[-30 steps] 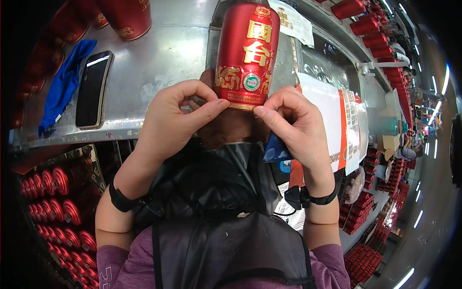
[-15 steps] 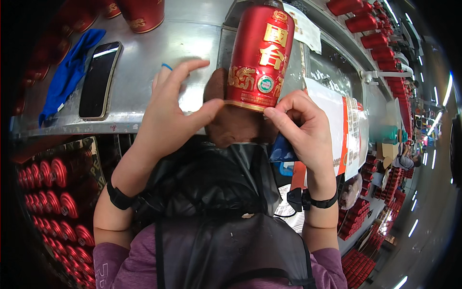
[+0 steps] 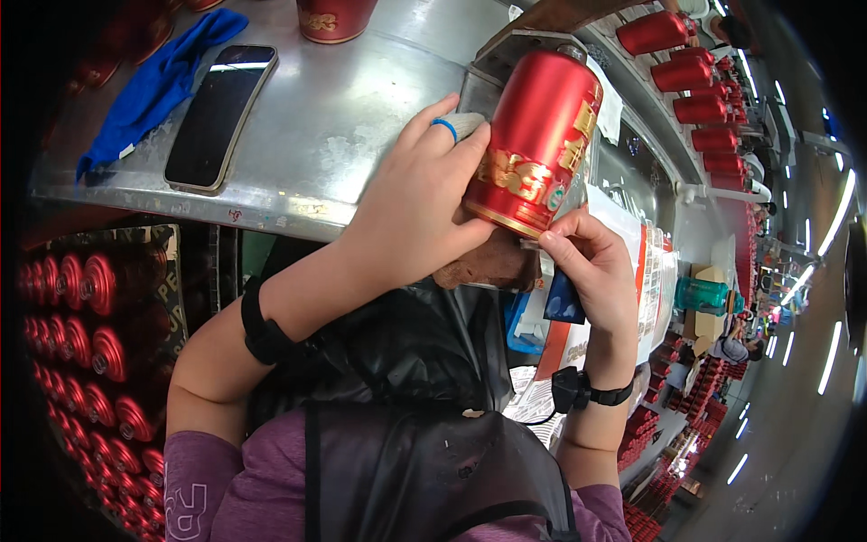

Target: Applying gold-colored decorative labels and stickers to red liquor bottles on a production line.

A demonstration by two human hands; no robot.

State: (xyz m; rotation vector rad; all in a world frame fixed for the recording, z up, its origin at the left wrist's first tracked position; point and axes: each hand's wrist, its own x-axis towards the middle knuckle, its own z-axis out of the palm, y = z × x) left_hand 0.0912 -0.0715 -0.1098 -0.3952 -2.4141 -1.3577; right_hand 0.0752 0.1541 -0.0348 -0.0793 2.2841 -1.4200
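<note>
A red bottle (image 3: 542, 117) with gold relief and gold lettering lies tilted on a brown pad (image 3: 492, 262), its neck pointing away from me. My left hand (image 3: 420, 194) is curved around its left side, the thumb by the gold-rimmed base and the fingers along the body. A blue band circles one finger, beside a greyish covering. At the base's right corner, my right hand (image 3: 596, 262) has thumb and forefinger pinched together. What lies between those fingertips is too small to make out. Just under that hand is a dark blue flat piece (image 3: 564, 300).
A phone (image 3: 221, 117) and a blue cloth (image 3: 163, 90) lie on the metal bench (image 3: 316, 135), with another red bottle (image 3: 334, 18) behind. Red bottles are stacked at lower left (image 3: 99, 280) and racked at upper right (image 3: 682, 72). Printed sheets (image 3: 646, 280) and a teal bottle (image 3: 704, 295) are on the right.
The left hand has moved right and closed onto the bottle's side. The bottle has turned, its lettering swinging toward the right. The right hand stays at the base's corner.
</note>
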